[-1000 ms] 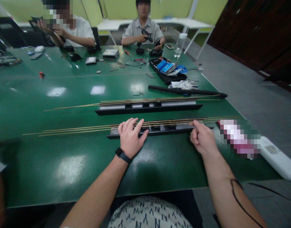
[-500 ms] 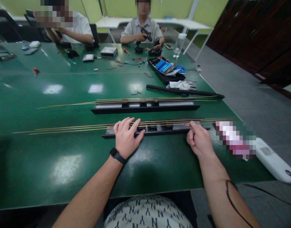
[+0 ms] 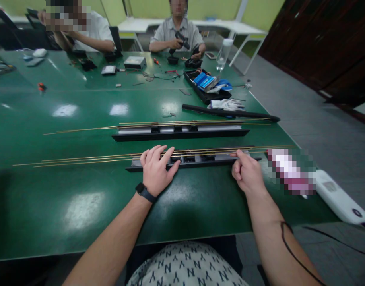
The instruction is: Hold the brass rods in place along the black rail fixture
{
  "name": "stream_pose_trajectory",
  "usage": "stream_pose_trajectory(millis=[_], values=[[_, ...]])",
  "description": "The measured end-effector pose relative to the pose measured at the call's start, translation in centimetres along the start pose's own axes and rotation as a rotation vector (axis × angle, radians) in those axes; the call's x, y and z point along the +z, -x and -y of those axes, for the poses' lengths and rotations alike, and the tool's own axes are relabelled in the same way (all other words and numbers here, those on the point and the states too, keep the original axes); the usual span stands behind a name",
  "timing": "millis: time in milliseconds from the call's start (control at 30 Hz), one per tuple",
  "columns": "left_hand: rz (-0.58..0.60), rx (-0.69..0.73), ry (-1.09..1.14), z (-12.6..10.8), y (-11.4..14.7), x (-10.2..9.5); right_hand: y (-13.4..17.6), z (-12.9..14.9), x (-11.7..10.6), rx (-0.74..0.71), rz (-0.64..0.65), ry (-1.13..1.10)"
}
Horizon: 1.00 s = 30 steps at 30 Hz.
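The left hand (image 3: 158, 169) lies with its fingers spread over the near black channel (image 3: 200, 164) and the thin gold rods (image 3: 78, 159) along it, the thumb apart from the other fingers; a dark watch (image 3: 145, 192) is on that wrist. The right hand (image 3: 248, 171) is at the right end of the same channel, most fingers curled in and the index finger reaching to the rods; whether it pinches one cannot be told. The near channel runs roughly parallel to the near edge of the green counter (image 3: 111, 226), set in from it. Its rods stick out past both ends, with three tips showing toward the left edge.

Beyond it, farther from the near edge, a second black channel (image 3: 182, 136) lies nearly parallel, with its own gold rods (image 3: 81, 130) along its far side. Behind that, toward the right edge, are a long black bar (image 3: 200, 109), white gloves (image 3: 226, 104) just past it, and a black tray (image 3: 202, 95) holding a blue object (image 3: 204, 80). A clear bottle (image 3: 223, 55) stands by the far right corner. At the near right corner rests a white device (image 3: 339, 196), beside a blurred pink-and-white item (image 3: 290, 171). Across the counter, a co-worker in a grey shirt (image 3: 190, 33) holds a dark tool (image 3: 182, 39).
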<state>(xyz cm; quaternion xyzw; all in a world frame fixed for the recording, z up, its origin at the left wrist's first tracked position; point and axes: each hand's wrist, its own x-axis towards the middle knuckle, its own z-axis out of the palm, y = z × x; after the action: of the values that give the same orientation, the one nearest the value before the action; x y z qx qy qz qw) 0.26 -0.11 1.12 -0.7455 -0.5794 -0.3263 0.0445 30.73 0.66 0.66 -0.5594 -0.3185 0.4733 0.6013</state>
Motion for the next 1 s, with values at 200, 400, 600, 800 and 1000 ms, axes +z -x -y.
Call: stream_pose_trajectory(millis=[200,400,600,800,1000], values=[[0.005,-0.001,0.008,0.04,-0.05,0.02,0.02,0.01,0.07,-0.006,0.000,-0.008],[-0.006,0.008,0.004,0.11,0.05,0.13,0.02,0.14,0.20,-0.017,0.000,-0.003],[-0.014,0.019,-0.017,0.10,0.10,0.15,-0.13,0.01,0.02,-0.009,0.013,-0.025],[-0.026,0.022,-0.018,0.12,0.07,0.23,-0.30,-0.02,-0.11,-0.002,0.021,-0.043],[-0.034,0.029,-0.026,0.16,0.11,0.30,-0.43,-0.08,-0.16,-0.001,0.025,-0.043]])
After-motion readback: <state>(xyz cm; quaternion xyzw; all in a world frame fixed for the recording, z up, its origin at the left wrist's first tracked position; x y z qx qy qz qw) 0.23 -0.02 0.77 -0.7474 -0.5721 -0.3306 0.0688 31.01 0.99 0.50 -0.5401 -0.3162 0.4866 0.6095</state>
